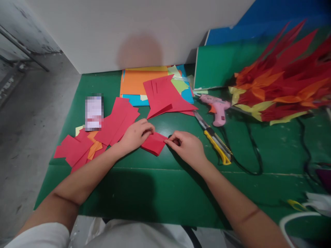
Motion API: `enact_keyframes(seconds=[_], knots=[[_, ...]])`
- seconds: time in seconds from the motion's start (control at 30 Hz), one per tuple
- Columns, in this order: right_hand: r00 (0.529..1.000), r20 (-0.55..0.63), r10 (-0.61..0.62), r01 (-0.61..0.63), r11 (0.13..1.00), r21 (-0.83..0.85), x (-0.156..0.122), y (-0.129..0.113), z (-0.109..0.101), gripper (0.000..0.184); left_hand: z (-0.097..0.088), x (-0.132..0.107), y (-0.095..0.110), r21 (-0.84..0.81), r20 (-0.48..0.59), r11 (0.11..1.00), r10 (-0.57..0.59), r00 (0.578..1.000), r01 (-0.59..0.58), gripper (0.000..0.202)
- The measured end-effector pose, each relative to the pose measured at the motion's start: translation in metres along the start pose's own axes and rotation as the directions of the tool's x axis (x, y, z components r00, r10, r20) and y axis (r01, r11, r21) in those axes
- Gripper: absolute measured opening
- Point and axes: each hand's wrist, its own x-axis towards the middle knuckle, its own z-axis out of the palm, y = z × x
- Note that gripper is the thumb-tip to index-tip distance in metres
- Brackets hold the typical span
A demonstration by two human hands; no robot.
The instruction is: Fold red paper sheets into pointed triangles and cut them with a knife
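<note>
A small folded piece of red paper (154, 144) lies on the green table in front of me, between my hands. The fingers of my left hand (138, 133) are curled on its upper left edge. At its right corner, my right hand (187, 146) pinches the paper between thumb and fingers. Close by on the left is a fan of cut red paper strips (117, 120). Just beyond the hands lies a larger red sheet (162, 94) with slits and pointed corners.
A yellow utility knife (216, 144) and a pink glue gun (217, 107) with a black cord lie right. Stacked coloured paper (144, 82) sits behind. A phone (94, 113) rests left, above red and orange scraps (94, 146). Red-orange paper flames (284, 79) stand far right beside a green board (217, 65).
</note>
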Motion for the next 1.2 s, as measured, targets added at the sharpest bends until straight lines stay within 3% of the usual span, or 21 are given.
enact_keyframes(seconds=[0.23,0.53,0.6,0.67,0.77,0.83,0.93,1.07,1.2], knots=[[0.994,0.006,-0.11,0.11,0.994,-0.007,-0.005,-0.005,0.001,0.025,0.001,0.0,-0.007,0.028,0.056,0.996,0.084,0.995,-0.086,0.025],[0.917,0.196,-0.347,0.332,0.937,0.105,-0.022,-0.023,0.012,0.024,0.004,0.0,-0.007,-0.075,-0.019,0.995,0.061,0.998,-0.062,0.022],[0.925,0.144,-0.352,0.325,0.929,0.179,-0.021,-0.023,0.011,0.025,0.005,-0.001,-0.006,-0.151,-0.056,0.988,0.011,0.998,-0.019,0.02],[0.942,0.007,-0.337,0.328,0.922,0.207,-0.019,-0.021,0.01,0.023,0.007,-0.001,-0.005,-0.262,-0.087,0.964,-0.067,0.994,0.042,0.023],[0.929,-0.159,-0.333,0.351,0.93,0.104,-0.016,-0.019,0.01,0.036,0.007,-0.002,-0.004,-0.445,-0.121,0.887,-0.197,0.973,0.124,0.022],[0.917,-0.184,-0.353,0.364,0.931,0.031,-0.014,-0.017,0.011,0.05,0.007,-0.002,-0.002,-0.549,-0.131,0.824,-0.254,0.958,0.143,0.02],[0.91,-0.23,-0.344,0.359,0.933,0.023,-0.012,-0.013,0.012,0.049,0.006,-0.002,0.0,-0.661,-0.128,0.739,-0.282,0.951,0.13,0.019],[0.936,-0.248,-0.248,0.298,0.936,0.187,-0.008,-0.01,0.009,0.042,0.006,-0.002,-0.001,-0.718,-0.124,0.689,-0.264,0.957,0.097,0.024],[0.969,-0.207,-0.133,0.213,0.874,0.437,-0.006,-0.006,0.008,0.041,0.007,-0.003,-0.003,-0.7,-0.149,0.712,-0.226,0.963,0.059,0.03]])
